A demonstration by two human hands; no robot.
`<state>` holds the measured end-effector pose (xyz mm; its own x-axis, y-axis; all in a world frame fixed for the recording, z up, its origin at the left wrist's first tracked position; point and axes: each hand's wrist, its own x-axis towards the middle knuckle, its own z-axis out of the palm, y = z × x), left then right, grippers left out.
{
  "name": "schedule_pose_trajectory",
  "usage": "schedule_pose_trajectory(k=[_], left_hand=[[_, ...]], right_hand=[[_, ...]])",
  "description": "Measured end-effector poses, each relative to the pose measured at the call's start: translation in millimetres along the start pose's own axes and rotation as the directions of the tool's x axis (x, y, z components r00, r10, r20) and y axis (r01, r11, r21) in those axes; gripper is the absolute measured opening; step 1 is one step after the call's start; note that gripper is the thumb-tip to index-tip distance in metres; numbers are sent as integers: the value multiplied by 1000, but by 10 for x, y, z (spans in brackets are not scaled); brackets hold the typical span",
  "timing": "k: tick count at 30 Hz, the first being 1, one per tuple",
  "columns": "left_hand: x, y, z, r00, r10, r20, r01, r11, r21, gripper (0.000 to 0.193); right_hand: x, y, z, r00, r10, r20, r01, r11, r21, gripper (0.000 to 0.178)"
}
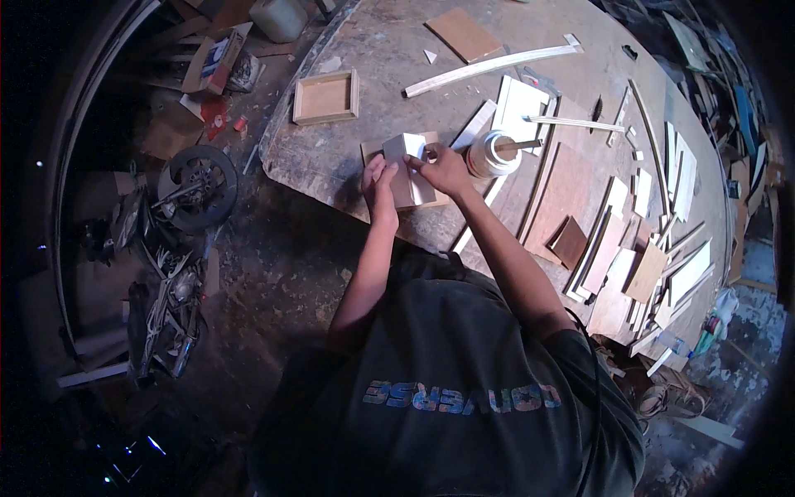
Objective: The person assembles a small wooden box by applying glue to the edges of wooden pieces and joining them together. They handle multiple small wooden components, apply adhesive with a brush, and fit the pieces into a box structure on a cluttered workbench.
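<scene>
**Two hands on a small wooden box at the bench edge**

While the person leans over the near edge of the workbench (348,157), both hands meet on a small pale wooden box (407,166) that sits on a flat brown board just inside that edge. The left hand (379,184) lies along the box's left side, fingers curled against the wall and steadying it. The right hand (445,168) comes in from the other side, its fingertips pinched closed at the box's top right corner; whether they grip a small piece there or only the box's rim is too small to tell.

Just to the right of that hand stands a white pot (490,154) with a stick resting across its mouth, likely glue. Farther back lies a shallow square wooden tray (326,97), a long curved pale strip (493,65), and a brown panel (464,34). Offcuts and strips crowd the bench's right side.

To do this well, I would judge, the left hand should keep the box pressed flat to the board so it cannot twist, while the right works lightly at the corner, keeping edges flush. The pot stands close by the right wrist; a careless sweep could tip it.
</scene>
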<state>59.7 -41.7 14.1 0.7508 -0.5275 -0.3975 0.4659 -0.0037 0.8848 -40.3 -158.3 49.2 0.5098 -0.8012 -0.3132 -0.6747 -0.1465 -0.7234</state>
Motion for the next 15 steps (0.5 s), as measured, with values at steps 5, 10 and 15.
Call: schedule_pose_trajectory(k=[5,10,15], left_hand=[[109,-70,-65,997,-76,-23,72,987,-143,54],[132,-129,-102,998,-62,26,63,997,-40,54],[7,60,17,999,-48,-18,48,998,-42,57]], right_hand=[[-10,-22,0,1000,-8,-9,8,1000,-23,69],[-33,-90,-38,999,-26,34,27,999,-31,72],[-28,-83,-27,1000,14,6,-14,1000,0,68]])
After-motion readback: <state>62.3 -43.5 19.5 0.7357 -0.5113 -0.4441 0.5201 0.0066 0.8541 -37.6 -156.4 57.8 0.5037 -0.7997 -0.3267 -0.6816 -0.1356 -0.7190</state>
